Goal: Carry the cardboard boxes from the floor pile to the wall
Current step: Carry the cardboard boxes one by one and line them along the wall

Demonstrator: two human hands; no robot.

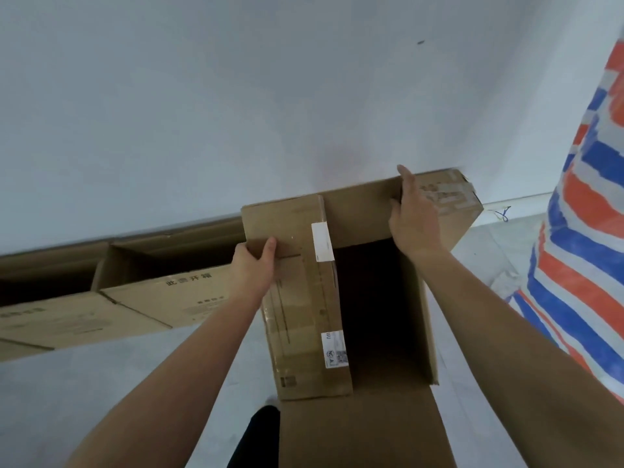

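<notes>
I have an open cardboard box [381,298] in front of me, right up at the white wall [236,96], its dark inside facing up toward me. My left hand [255,268] is closed on the far corner of the folded-in left flap [304,298], thumb on top and fingers curled under the edge. That flap carries two white labels and strips of clear tape. My right hand [413,219] lies flat and spread on the far flap [364,211], fingers stretched toward the wall, palm pressing the cardboard rather than gripping it. The near flap [361,430] hangs open toward my body.

To the left, more boxes [162,292] stand in a row along the foot of the wall, touching one another, tops open, with printed characters on the side facing me. The closest of them sits just beside the box I hold. The floor [101,383] is pale grey. On the right a sheet striped in blue, orange and white [587,231] rises beside the box.
</notes>
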